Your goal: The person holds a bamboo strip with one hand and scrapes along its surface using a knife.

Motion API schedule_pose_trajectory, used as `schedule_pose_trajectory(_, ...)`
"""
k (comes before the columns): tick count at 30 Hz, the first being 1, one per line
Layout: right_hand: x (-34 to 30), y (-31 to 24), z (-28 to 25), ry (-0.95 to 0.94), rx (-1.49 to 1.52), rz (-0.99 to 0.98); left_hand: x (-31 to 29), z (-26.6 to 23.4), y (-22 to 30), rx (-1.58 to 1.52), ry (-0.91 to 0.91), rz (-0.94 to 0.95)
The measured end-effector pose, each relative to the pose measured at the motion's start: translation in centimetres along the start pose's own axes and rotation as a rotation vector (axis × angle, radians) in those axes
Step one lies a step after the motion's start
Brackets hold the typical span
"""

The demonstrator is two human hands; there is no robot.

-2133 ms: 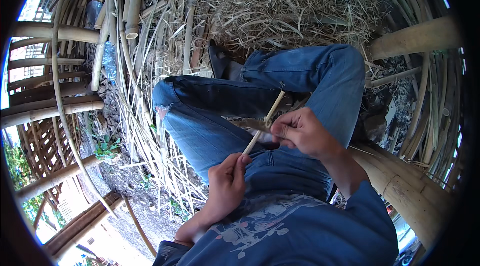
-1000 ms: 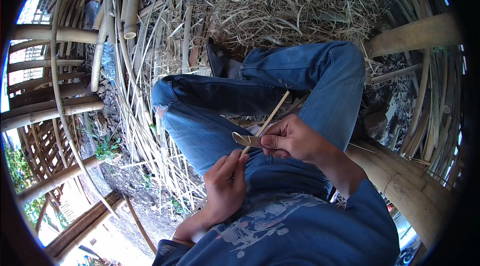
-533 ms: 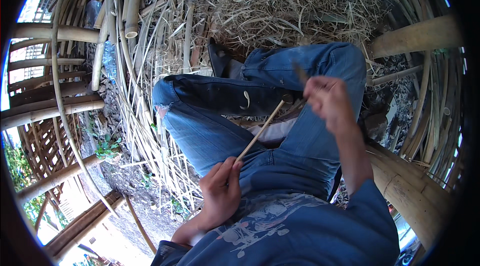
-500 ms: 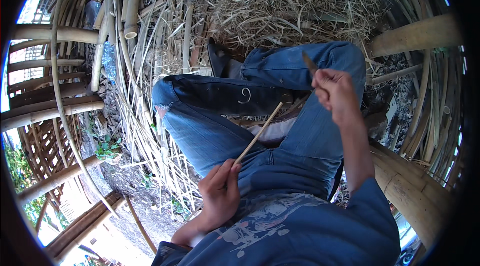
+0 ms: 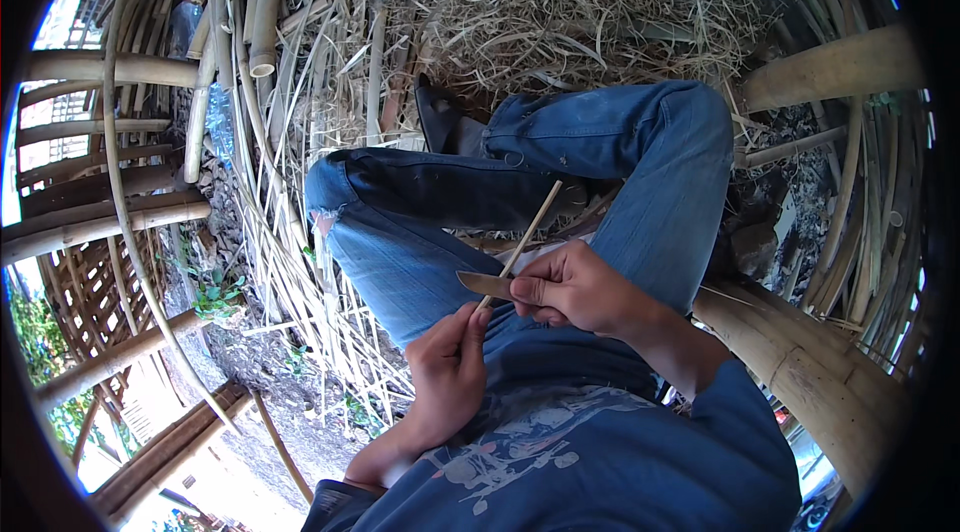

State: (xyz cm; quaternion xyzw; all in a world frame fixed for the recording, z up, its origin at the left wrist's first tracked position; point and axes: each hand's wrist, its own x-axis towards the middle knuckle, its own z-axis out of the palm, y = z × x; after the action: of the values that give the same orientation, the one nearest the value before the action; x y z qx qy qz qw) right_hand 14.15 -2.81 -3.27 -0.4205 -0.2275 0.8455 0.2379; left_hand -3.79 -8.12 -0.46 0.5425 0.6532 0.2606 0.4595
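Between the fingers of my left hand [image 5: 448,357] is the lower end of a thin bamboo stick [image 5: 535,222], which slants up and to the right over my lap. My right hand [image 5: 570,287] is closed round the handle of a knife [image 5: 483,283]. The blade points left and crosses the stick just above my left fingertips. The knife's handle is mostly hidden inside my right fist. My crossed legs in blue jeans [image 5: 400,262] are beneath both hands.
Shavings [image 5: 580,27] are heaped beyond my legs. Several pale bamboo strips [image 5: 290,262] lie to my left, near bamboo poles [image 5: 262,32]. A thick bamboo pole [image 5: 800,362] runs close by my right side. A bamboo frame [image 5: 110,222] stands at the left.
My right hand has swung down and left with the knife, bringing its blade to the stick. The stick has tilted slightly more upright in my left hand. A pale curl on my leg is gone.
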Motion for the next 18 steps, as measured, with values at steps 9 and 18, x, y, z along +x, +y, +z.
schedule_pose_trajectory(9,-0.1,-2.8,-4.9,0.228,-0.114,-0.167,-0.2,-0.2,-0.4,0.026,0.028,0.003)
schedule_pose_trajectory(18,0.1,-5.0,-9.6,0.562,0.031,-0.276,-0.5,-0.6,-0.5,-0.001,0.067,0.064)
